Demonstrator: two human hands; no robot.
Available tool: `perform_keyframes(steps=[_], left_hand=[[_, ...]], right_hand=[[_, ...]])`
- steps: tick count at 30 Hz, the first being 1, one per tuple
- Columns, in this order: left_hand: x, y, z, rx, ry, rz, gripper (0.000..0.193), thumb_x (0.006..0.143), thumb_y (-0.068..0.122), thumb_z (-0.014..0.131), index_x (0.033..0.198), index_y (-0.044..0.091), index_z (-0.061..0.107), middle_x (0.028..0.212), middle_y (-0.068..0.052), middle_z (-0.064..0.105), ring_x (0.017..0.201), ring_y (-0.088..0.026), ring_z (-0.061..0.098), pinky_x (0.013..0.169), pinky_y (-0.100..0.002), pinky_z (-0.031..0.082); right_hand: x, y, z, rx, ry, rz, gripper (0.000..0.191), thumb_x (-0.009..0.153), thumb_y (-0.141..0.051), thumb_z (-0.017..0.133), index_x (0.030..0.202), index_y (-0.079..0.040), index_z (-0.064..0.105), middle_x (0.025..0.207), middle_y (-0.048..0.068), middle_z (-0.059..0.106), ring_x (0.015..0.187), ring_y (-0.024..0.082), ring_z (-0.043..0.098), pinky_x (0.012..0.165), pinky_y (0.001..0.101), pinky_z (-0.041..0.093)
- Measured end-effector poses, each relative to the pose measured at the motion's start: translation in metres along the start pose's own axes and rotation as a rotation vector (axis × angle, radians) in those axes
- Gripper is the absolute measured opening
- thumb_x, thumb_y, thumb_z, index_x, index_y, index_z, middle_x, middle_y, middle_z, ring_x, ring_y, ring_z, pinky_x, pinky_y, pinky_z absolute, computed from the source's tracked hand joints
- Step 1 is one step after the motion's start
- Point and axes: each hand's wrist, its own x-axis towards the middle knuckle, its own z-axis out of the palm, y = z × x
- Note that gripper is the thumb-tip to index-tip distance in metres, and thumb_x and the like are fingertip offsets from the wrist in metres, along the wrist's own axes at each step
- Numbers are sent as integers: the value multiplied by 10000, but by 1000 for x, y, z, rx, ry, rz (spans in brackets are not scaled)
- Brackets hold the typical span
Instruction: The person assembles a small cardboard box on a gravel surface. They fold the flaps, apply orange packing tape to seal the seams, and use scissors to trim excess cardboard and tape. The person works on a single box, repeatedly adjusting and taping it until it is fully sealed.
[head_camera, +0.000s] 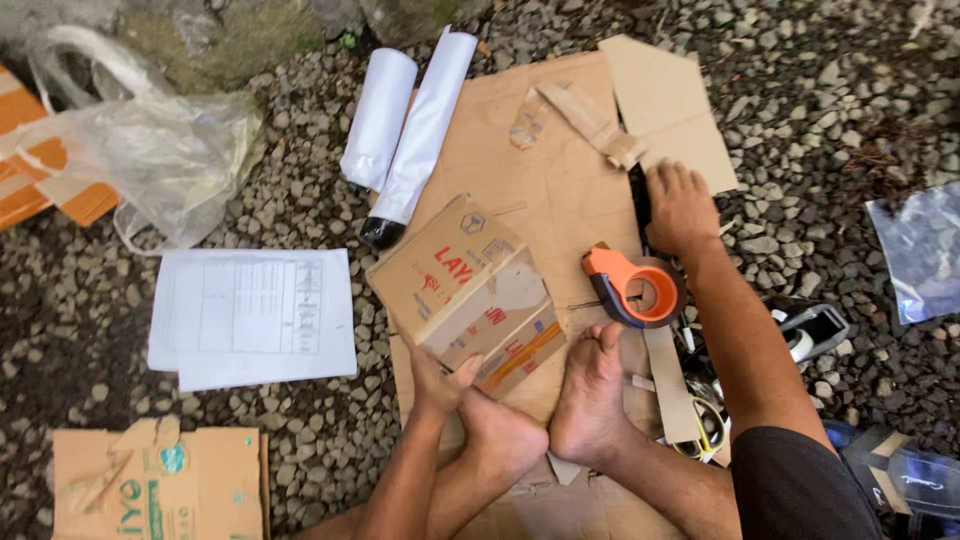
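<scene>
left hand (437, 380) clenched on the cardboard box (465, 290), propped tilted on flattened cardboard (545, 170) above bare feet. right hand (680, 208) pressed flat, grip released, on a dark strip beside the orange tape dispenser (635, 287).

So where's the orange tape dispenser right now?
The orange tape dispenser lies on the flat brown cardboard sheet, just below the right hand, right of the small cardboard box.

Gravel ground (300, 420) bears flattened cardboard sheet (560, 190), printed papers (250, 315), clear plastic bag (160, 150) and white rolls (400, 120)
</scene>
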Motion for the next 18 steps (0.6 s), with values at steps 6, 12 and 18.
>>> perform_keyframes(steps=[6, 12, 18], left_hand=[[-16, -19, -8, 127, -45, -30, 794, 708, 212, 840, 1352, -78, 476, 1223, -177, 628, 1117, -253, 631, 969, -392, 542], [-12, -21, -8, 111, -36, -27, 812, 707, 217, 839, 1377, -74, 484, 1239, -185, 628, 1125, -262, 633, 964, -397, 542], [2, 31, 16, 115, 24, 107, 1318, 695, 310, 854, 1633, 22, -27, 1527, -205, 365, 1387, -309, 437, 1139, -435, 408]], right_hand=[[9, -4, 29, -106, 211, -29, 569, 1001, -175, 426, 1526, 45, 415, 1537, 203, 492, 1419, 310, 473, 1143, 420, 385], [11, 36, 3, -41, 468, 43, 468, 1006, -70, 486, 1443, 89, 533, 1222, 241, 676, 997, 344, 698, 791, 419, 579], [-51, 131, -136, 347, 863, 182, 89, 1063, -67, 759, 1136, -57, 709, 946, 145, 725, 830, 304, 721, 721, 395, 555]])
